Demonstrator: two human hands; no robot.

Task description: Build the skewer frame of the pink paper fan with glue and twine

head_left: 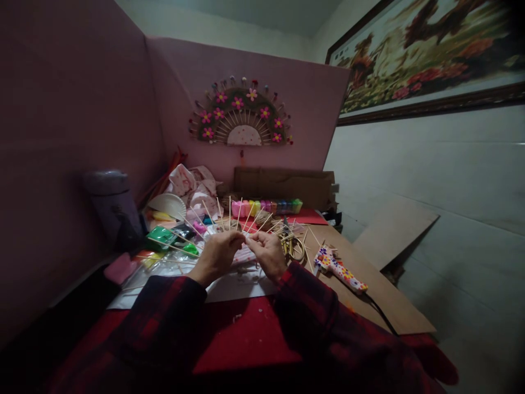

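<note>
My left hand [217,254] and my right hand [267,254] meet at the fingertips over the work surface, both closed in a pinch. Whatever sits between the fingers is too small or hidden to make out. Behind and around them, thin wooden sticks [229,213] spread out like a fan. A white piece with pink dots [245,255] shows at the base of the sticks, partly covered by my hands. Under this lies a white sheet [221,291]. To the right of my right hand are scissors [296,246] and loose sticks.
A flower-patterned glue gun [340,269] with a cord lies on brown cardboard [381,301] at right. Coloured clay tubs [266,207] stand behind. Plastic packets [161,238] and a purple bottle [110,208] are at left. A finished-looking flowered fan [241,112] hangs on the pink panel.
</note>
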